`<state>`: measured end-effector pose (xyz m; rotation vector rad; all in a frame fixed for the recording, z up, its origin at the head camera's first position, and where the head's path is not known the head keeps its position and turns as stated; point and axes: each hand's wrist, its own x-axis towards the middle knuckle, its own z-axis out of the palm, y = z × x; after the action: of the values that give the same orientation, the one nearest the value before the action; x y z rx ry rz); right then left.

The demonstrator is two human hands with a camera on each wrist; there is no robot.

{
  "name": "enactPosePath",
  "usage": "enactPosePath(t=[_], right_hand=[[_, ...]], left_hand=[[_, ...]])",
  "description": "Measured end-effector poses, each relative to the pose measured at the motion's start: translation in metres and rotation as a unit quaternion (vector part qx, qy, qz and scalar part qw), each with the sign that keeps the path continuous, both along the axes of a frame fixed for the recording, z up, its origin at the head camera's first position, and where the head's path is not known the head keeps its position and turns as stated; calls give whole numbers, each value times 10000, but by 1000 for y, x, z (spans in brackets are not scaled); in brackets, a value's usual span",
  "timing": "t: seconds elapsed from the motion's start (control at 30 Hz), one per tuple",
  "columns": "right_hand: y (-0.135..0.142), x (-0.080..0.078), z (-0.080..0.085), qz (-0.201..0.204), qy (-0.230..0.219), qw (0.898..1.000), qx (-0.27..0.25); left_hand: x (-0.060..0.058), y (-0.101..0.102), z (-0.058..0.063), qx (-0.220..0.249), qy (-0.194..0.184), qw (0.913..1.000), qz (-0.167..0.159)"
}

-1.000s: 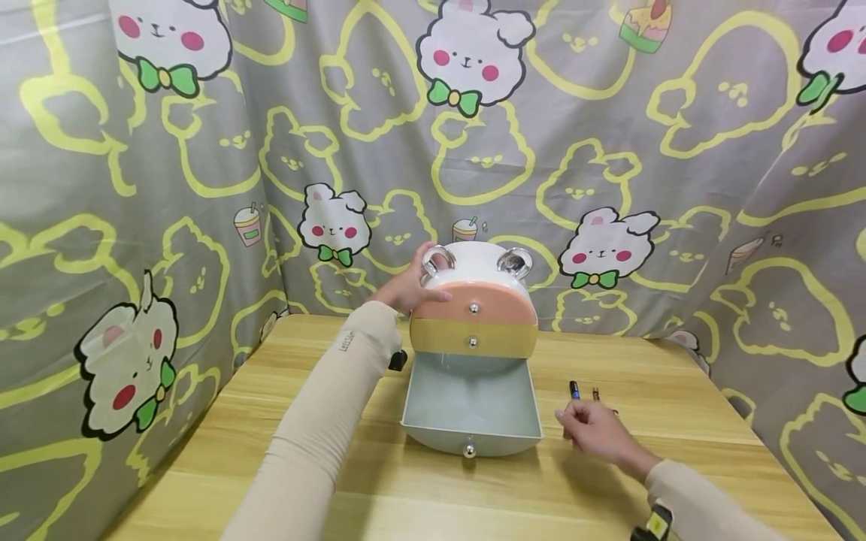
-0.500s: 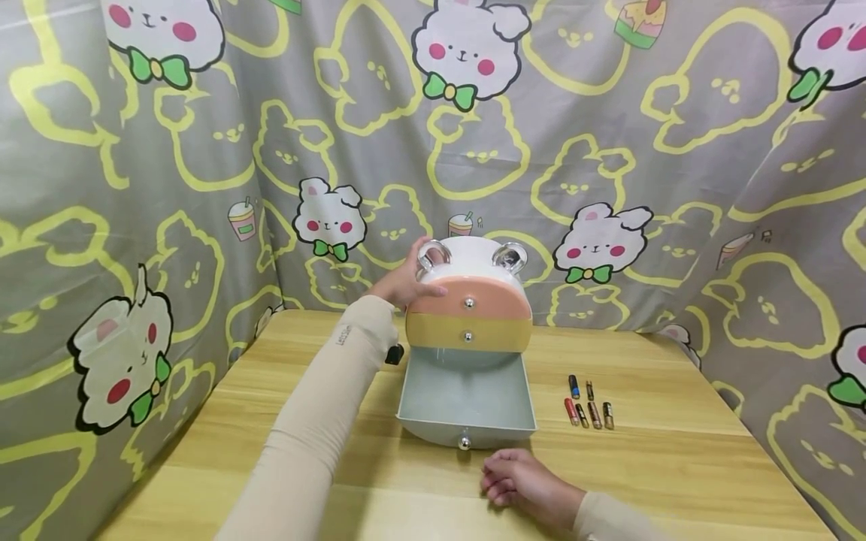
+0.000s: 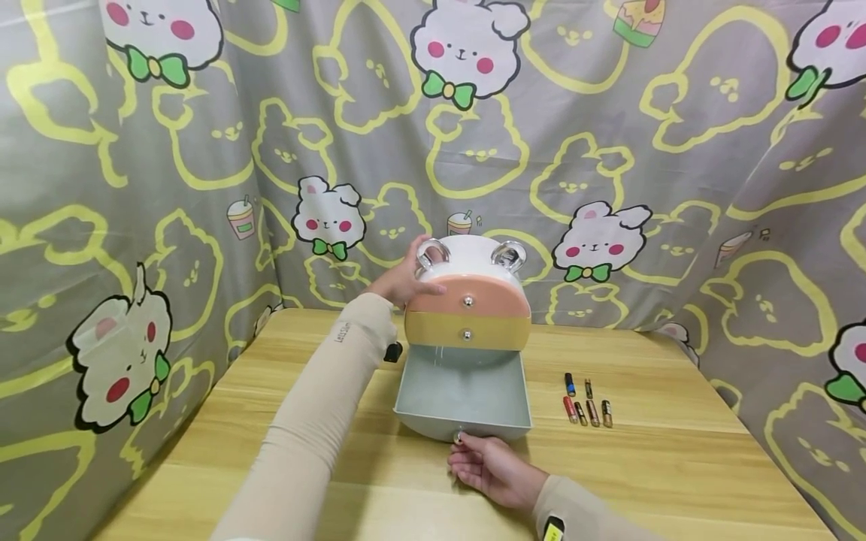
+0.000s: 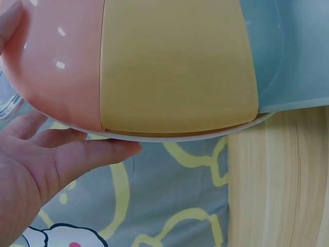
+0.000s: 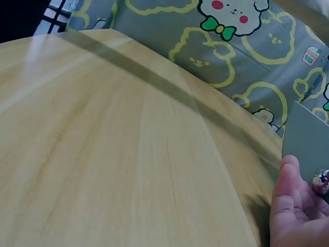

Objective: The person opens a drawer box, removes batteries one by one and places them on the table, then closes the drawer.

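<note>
A small bear-eared drawer box [image 3: 468,255] stands on the table, white on top with an orange drawer, a yellow drawer and a grey-green bottom drawer [image 3: 467,391]. The bottom drawer is pulled out and nothing lies in it. My left hand [image 3: 406,281] grips the box's upper left side, thumb on the orange front [image 4: 56,62] and the other fingers round the side. At the bottom drawer's front, my right hand [image 3: 497,469] pinches the silver knob [image 3: 458,438], its other fingers curled below. The right wrist view catches only part of this hand beside the knob [image 5: 321,181].
Several batteries [image 3: 588,402] lie in two rows on the wooden table [image 3: 663,451], right of the drawer. A patterned grey curtain [image 3: 386,98] hangs behind and at both sides of the table.
My right hand has moved from the batteries, leftward and toward me, to the bottom drawer's knob. The drawer front has shifted slightly back. My left hand keeps its hold on the box.
</note>
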<state>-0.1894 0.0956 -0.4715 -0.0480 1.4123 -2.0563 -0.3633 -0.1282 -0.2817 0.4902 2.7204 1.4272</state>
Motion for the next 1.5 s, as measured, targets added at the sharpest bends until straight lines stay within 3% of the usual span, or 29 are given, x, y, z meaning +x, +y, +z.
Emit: enactPosePath(t=[0.33,0.77,0.93,1.5], right_hand=[[-2,-11,0,-329,268,9990,163],[-13,-49,3,-1097,615,9905,558],[-19,-67,2,-1321,657,9871,617],[-25,-113,3,-1605,737,9791,1014]], left_hand=[[1,0,1,27,-68,10000,32],[1,0,0,52,-19,10000,50],[1,0,0,200,-162,9996,84],[-1,1,-1,118,-76,9999,43]])
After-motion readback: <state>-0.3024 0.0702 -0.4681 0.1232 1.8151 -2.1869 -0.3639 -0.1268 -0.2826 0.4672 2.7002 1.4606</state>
